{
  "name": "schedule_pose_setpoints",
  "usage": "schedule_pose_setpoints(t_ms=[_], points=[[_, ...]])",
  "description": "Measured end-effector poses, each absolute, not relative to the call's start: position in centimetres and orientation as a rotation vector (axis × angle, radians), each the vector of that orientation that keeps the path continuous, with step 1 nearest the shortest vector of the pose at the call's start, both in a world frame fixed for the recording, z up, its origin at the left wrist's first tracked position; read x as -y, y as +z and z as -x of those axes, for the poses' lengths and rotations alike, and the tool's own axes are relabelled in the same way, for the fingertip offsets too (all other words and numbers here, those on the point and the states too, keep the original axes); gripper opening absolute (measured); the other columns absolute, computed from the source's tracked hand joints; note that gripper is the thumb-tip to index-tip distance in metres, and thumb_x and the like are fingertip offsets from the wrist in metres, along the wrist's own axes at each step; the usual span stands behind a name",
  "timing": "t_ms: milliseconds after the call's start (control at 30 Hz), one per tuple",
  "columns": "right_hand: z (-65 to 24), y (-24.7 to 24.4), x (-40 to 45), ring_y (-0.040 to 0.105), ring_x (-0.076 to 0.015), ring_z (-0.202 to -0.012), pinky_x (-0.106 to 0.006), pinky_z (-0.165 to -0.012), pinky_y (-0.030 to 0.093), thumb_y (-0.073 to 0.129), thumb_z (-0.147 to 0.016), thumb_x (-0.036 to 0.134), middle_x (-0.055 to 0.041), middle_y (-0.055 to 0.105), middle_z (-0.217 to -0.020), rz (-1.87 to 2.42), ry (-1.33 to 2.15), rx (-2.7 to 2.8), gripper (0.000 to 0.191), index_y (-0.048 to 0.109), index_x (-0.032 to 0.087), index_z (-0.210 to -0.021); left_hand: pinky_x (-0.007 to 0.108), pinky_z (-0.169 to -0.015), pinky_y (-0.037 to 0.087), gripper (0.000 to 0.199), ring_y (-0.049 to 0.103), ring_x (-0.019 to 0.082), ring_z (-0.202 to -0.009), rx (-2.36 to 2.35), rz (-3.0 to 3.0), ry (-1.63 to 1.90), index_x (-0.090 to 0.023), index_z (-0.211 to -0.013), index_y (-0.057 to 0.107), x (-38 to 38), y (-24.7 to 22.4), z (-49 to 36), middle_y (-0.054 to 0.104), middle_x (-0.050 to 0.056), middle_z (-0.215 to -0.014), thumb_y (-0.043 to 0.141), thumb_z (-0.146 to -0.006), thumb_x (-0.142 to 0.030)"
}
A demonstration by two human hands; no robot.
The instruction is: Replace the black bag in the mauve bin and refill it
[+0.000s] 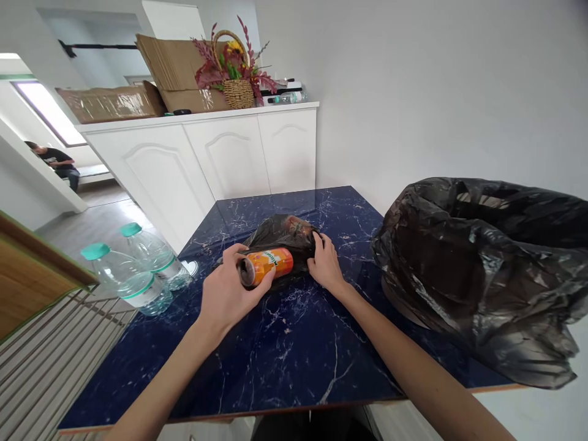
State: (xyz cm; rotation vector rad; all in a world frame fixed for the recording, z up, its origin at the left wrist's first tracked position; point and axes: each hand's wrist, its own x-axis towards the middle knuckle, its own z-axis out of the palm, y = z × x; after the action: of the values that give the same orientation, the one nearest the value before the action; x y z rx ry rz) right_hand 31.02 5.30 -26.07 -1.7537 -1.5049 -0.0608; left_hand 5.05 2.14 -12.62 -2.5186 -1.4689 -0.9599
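Note:
My left hand (229, 286) is wrapped round an orange drink can (269, 264), which lies on its side with its top end toward the left. Beneath and behind the can spreads a small black plastic bag (271, 231) on the dark blue marbled table (294, 343). Something reddish shows through the bag's far part, too unclear to name. On the right, my right hand (325, 262) pinches the edge of the same bag between thumb and fingers.
Two clear water bottles with teal caps, a nearer one (124, 278) and a farther one (156, 254), stand at the table's left. A bin lined with a black bag (478, 269) stands at the right. Behind are a white cabinet (220, 147), cardboard boxes (110, 103) and a flower basket (237, 93). A person (55, 160) sits far left.

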Motion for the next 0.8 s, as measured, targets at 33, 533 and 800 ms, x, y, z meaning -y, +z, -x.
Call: schedule_pose_setpoints(t_ms=[33,533,800], points=[[-31.0,-26.1,-5.3,0.048,-0.041,-0.145,-0.06,-0.116,0.047,0.05,-0.089,0.014,-0.0265,0.042,-0.158,1.755,-0.06,1.506,0.076,0.035,0.011,-0.163,0.036,-0.064,0.053,0.06,0.08,0.031,-0.078,1.486,2.486,-0.952,-0.027,-0.131,0.051,-1.5,-12.0,-4.1,0.081,0.007,-0.101,0.065,-0.09,-0.068],[-31.1,-26.8,-5.0,0.052,-0.0393,-0.14,-0.058,-0.114,0.048,0.052,-0.088,0.018,-0.0247,0.047,-0.153,1.749,-0.053,1.518,0.075,0.037,0.014,-0.162,0.035,-0.065,0.047,0.06,0.075,0.037,-0.075,2.27,1.891,-0.648,-0.032,-0.094,0.059,3.9,-10.7,15.3,0.069,0.001,-0.064,0.058,-0.069,-0.086],[-31.1,-26.9,-4.7,0.051,-0.0399,-0.14,-0.057,-0.111,0.05,0.05,-0.09,0.02,-0.0249,0.047,-0.153,1.747,-0.042,1.522,0.074,0.036,0.015,-0.162,0.03,-0.064,0.045,0.065,0.075,0.04,-0.085,2.429,1.785,-0.384,-0.028,-0.09,0.056,1.5,-9.3,17.5,0.073,0.008,-0.074,0.05,-0.074,-0.091]])
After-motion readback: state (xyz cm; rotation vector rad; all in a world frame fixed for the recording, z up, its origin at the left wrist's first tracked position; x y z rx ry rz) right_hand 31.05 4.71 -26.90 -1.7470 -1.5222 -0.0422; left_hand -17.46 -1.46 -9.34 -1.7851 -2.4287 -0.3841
